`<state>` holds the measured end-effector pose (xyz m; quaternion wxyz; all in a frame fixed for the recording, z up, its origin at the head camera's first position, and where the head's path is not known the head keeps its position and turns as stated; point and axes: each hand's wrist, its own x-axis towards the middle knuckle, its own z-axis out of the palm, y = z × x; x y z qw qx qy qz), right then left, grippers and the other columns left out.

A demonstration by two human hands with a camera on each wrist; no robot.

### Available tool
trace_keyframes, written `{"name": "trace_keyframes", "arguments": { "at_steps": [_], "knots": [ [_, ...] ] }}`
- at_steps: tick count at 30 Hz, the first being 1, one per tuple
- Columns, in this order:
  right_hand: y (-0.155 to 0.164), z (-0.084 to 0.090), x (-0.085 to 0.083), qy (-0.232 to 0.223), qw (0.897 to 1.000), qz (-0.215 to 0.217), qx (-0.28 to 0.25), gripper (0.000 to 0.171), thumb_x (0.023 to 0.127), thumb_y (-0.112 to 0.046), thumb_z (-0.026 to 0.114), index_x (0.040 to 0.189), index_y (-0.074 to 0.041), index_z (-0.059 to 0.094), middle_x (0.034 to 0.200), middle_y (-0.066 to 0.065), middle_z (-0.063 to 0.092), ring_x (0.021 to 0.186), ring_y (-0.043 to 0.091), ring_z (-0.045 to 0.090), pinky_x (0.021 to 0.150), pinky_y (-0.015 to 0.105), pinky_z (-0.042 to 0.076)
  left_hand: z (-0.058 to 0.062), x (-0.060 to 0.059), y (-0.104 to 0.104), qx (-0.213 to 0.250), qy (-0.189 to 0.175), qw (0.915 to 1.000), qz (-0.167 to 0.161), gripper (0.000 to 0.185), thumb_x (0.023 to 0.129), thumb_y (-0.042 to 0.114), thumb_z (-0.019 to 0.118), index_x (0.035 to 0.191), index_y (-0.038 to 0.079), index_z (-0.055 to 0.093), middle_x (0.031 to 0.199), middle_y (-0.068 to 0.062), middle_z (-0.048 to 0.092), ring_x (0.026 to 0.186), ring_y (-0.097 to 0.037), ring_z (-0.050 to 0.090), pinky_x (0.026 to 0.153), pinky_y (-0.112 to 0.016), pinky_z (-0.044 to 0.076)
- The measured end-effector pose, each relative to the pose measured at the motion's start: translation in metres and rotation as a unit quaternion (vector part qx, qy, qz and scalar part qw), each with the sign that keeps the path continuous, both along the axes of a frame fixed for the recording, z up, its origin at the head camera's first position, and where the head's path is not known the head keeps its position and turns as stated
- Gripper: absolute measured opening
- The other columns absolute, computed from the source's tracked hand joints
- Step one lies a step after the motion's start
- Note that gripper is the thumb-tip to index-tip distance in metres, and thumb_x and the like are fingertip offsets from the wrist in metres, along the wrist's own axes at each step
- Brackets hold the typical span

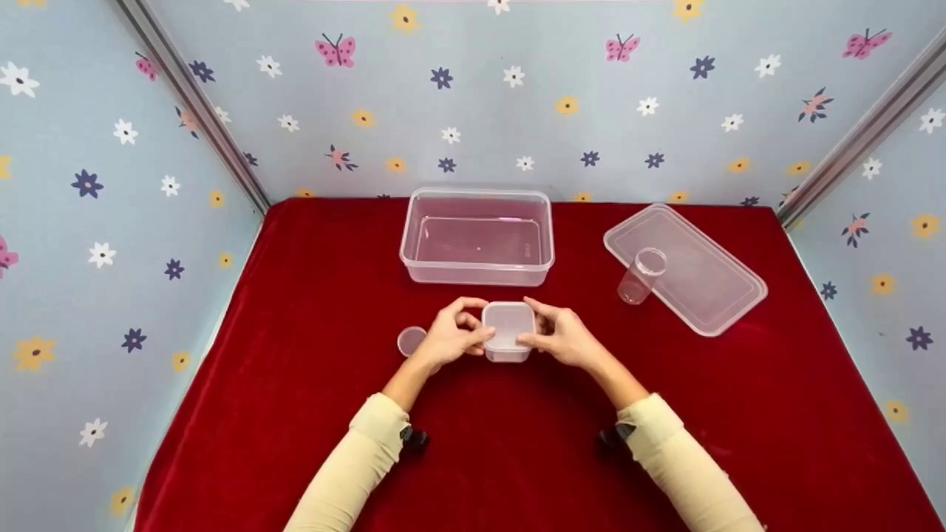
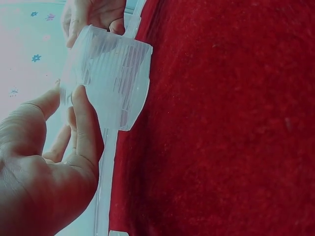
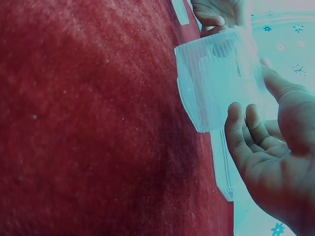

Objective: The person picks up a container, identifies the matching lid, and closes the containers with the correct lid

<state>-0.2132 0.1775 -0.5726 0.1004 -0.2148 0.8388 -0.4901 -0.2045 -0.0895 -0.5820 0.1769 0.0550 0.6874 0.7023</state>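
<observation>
Fingers of left hand (image 1: 449, 334) and right hand (image 1: 556, 336) curl in a grip around the small container (image 1: 508, 331).

You are at a small staged recording booth, not a lived-in room. A table draped in red velvet cloth (image 1: 295, 384) fills the floor of it. Pale blue wallpaper (image 1: 517, 111) printed with flowers and pink butterflies closes it in on three sides, joined at the corners by bare metal frame rails (image 1: 196, 103).
</observation>
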Motion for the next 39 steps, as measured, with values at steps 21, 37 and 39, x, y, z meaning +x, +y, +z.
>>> {"name": "trace_keyframes", "arguments": {
  "at_steps": [21,37,39],
  "knots": [
    [0.015,0.009,-0.007,0.052,0.996,-0.074,-0.010,0.065,0.091,-0.009,0.093,0.149,0.007,0.067,0.097,0.023,0.072,0.084,0.011,0.064,0.078,0.020,0.055,0.008,-0.005,-0.015,-0.021,0.020,0.9988,0.039,0.053,0.106,0.005,0.075,0.153,-0.009,0.053,0.088,0.002,0.067,0.066,-0.010,0.074,0.059,-0.023,0.065],
    [-0.001,0.014,-0.002,0.077,0.995,-0.056,-0.031,0.062,0.088,-0.015,0.098,0.143,-0.003,0.074,0.130,0.027,0.059,0.116,0.045,0.069,0.091,0.051,0.071,0.013,-0.012,-0.040,-0.067,0.039,0.9932,0.087,0.047,0.107,0.007,0.075,0.151,-0.003,0.062,0.098,-0.014,0.074,0.064,-0.012,0.073,0.054,-0.024,0.062],
    [-0.001,0.012,0.000,0.085,0.995,-0.044,-0.029,0.065,0.087,-0.017,0.099,0.145,-0.004,0.073,0.137,0.027,0.057,0.118,0.044,0.071,0.093,0.052,0.071,0.014,-0.012,-0.044,-0.074,0.045,0.9920,0.092,0.046,0.107,0.008,0.075,0.150,-0.003,0.063,0.102,-0.020,0.075,0.064,-0.012,0.073,0.054,-0.024,0.062]
  ]
}}
